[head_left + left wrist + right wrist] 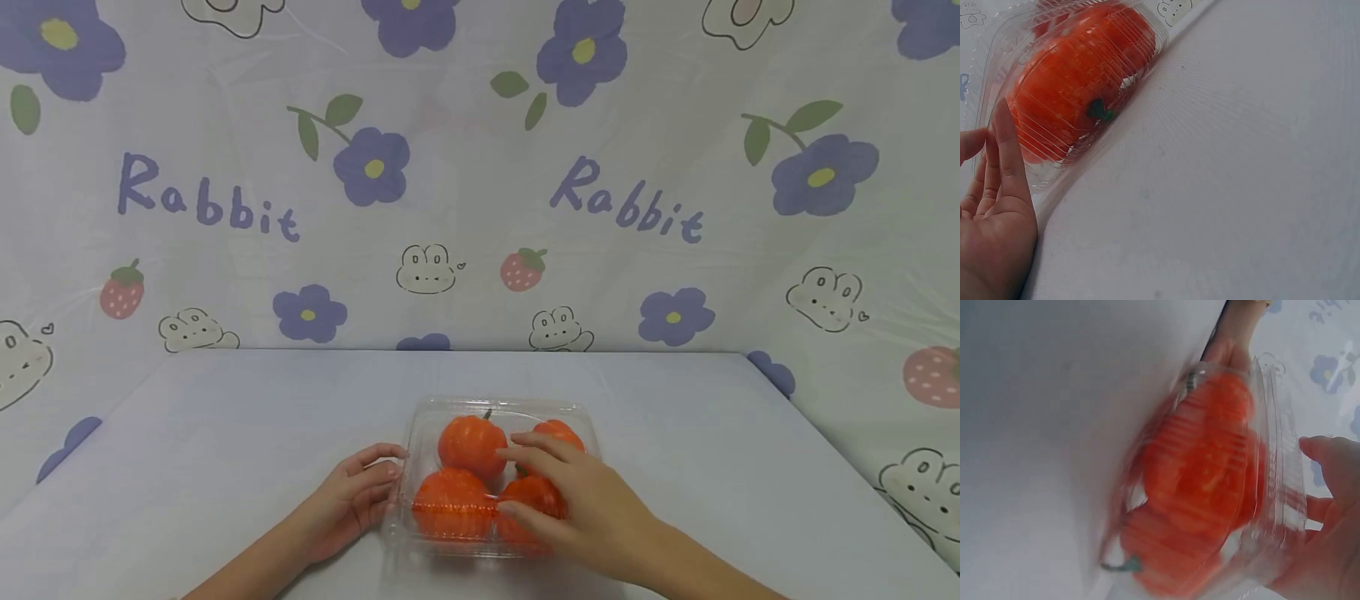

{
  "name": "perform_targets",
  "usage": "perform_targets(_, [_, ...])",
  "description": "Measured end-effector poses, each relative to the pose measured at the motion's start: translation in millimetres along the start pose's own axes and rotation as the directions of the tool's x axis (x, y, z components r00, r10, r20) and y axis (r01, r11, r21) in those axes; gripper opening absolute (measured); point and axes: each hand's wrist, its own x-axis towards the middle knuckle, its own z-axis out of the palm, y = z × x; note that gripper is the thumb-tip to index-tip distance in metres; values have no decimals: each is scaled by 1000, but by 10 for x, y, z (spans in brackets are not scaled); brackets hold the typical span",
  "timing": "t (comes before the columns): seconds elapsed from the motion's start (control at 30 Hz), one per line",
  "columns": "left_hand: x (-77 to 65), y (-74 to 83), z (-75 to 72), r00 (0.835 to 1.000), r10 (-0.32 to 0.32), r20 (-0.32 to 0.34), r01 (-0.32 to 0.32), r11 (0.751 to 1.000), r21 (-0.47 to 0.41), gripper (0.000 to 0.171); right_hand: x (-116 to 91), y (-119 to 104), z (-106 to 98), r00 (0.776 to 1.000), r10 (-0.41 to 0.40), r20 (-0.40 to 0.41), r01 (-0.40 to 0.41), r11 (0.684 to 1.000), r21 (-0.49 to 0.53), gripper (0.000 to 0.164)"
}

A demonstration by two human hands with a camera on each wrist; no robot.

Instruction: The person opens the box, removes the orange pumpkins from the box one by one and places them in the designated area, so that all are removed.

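A clear plastic clamshell box (pixel 427 406) sits near the front of the table, with several small orange pumpkins (pixel 471 446) inside. Green stems show on some of them, such as the pumpkin (pixel 1175 562) seen through the ribbed wall in the right wrist view. At the box's left side is my left hand (pixel 352 500), its extended fingers (pixel 1010 150) right at the rim. My right hand (pixel 592 508) is spread over the box's right half, fingers apart and slightly bent, hiding part of the pumpkins on that side. In the right wrist view its fingertips are close by the lid.
The box stands on a white-covered table (pixel 262 400). Behind it hangs a pale curtain (pixel 465 200) printed with flowers, rabbits and strawberries, which also runs down along both sides of the table.
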Motion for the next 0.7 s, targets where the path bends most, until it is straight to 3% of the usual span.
perform_targets(0.23, [1,-5,1,1000,13,13,-12,1000,-20,15,-133,217,-123,995,30,-91,-23,997,68,33])
perform_targets(0.5, [2,-1,-3,1000,13,10,-13,1000,-19,15,-240,464,-173,963,73,-259,-50,994,93,30])
perform_targets(0.6, [-2,-5,-2,1000,12,7,-12,1000,-13,15,-278,585,-159,954,107,-280,-73,989,131,33])
perform_targets(0.7, [-2,-3,1,1000,14,3,-14,1000,-10,15,-305,708,-168,953,182,-243,-129,967,219,34])
